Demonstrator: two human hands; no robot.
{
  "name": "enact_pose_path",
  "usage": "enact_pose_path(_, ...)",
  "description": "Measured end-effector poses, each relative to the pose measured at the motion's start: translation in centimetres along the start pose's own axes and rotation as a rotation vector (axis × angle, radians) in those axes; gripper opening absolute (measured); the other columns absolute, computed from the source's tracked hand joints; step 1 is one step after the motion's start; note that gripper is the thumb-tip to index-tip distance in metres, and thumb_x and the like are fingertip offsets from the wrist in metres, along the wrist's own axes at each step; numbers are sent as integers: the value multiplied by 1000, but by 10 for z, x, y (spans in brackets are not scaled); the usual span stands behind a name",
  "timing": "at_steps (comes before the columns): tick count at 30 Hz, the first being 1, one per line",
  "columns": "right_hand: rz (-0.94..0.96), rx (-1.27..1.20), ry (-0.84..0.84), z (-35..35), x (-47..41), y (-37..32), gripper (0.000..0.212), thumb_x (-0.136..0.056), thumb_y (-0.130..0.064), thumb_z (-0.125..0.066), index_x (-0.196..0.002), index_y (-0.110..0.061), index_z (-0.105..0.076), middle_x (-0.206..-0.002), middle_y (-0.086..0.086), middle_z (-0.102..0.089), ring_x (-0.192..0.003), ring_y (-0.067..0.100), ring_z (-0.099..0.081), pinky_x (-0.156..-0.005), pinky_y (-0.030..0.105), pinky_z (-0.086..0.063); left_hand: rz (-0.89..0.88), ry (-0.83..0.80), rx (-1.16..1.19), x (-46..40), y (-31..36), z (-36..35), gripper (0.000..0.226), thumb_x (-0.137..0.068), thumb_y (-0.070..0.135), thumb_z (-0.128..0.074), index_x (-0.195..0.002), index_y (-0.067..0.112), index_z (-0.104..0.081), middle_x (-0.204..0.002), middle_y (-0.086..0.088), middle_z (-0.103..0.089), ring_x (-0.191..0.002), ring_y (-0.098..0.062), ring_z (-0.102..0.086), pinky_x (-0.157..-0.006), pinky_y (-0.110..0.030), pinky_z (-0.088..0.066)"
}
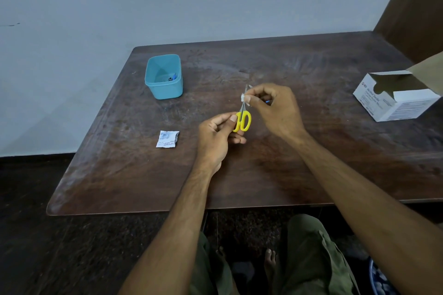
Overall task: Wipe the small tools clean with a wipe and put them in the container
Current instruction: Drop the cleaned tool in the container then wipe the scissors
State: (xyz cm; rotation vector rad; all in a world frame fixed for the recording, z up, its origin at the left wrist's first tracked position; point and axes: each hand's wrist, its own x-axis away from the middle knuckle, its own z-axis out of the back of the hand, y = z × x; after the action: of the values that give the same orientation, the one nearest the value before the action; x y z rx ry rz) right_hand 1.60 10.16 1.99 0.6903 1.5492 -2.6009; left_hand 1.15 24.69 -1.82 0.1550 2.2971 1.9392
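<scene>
Person seated at the table (143,175), green cloth over the knees, a bare foot on dark speckled floor below. Tabletop: dark brown wood, rounded corners, surface dull and streaked with pale scuffs. Left hand (217,137) grips the yellow plastic loop handles of the scissors (243,117), thumb pressed on the near loop; the thin metal blades point away, raised above the wood near the table's middle. Right hand (273,108) pinches a small white wipe (244,98) against the blades, fingers curled; a short blue tip shows just past its fingers, identity unclear. Left of the hands, a torn white sachet (167,139) lies flat, crumpled, its print too small to read. Farther left, a tub (164,76): teal plastic, rounded rectangle, open top, small dark and blue items at the bottom, not identifiable. Far right, a white cardboard box (395,100), flap raised, brown inside; side reads "BD", the rest blurred. Plain pale wall behind.
</scene>
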Motion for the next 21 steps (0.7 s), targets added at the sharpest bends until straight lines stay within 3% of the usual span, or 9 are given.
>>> enact_pose_path(3, -29, -34, 60, 0, -15, -3, 7, -85, -19, -70, -82, -14, -74, -74, -8, -71, -70, 15, -67, -66, 33, -52, -3, -15, -29, 0, -1, 0, 18, -98, 8, -51, -103, 5, -67, -54, -1, -63, -43, -14, -61, -47, -17, -48)
enact_pose_path(9, -25, -62, -13, -8, 3, -4, 5, -86, -21, -69, -84, -19, -74, -76, -11, -71, -70, 4, -64, -65, 17, -48, 3, -45, -21, -1, 2, 1, 20, -101, 9, -45, -93, 11, -64, -57, -7, -57, -42, -15, -56, -45, -18, -44)
enact_pose_path(16, -34, -49, 55, -5, -14, -13, 7, -85, -20, -70, -83, -14, -74, -75, -7, -71, -68, 8, -66, -62, 20, -48, -26, -63, -50, -2, -1, 1, 18, -101, 8, -45, -98, 9, -63, -52, 1, -56, -40, -12, -53, -44, -18, -42)
enact_pose_path(21, -48, -76, 14, -12, 0, -14, 7, -86, -23, -70, -84, -17, -74, -76, -10, -71, -71, 6, -67, -72, 25, -51, -5, -50, 10, -3, 0, 4, 19, -101, 9, -45, -104, 0, -62, -54, -2, -54, -40, -14, -52, -44, -20, -42)
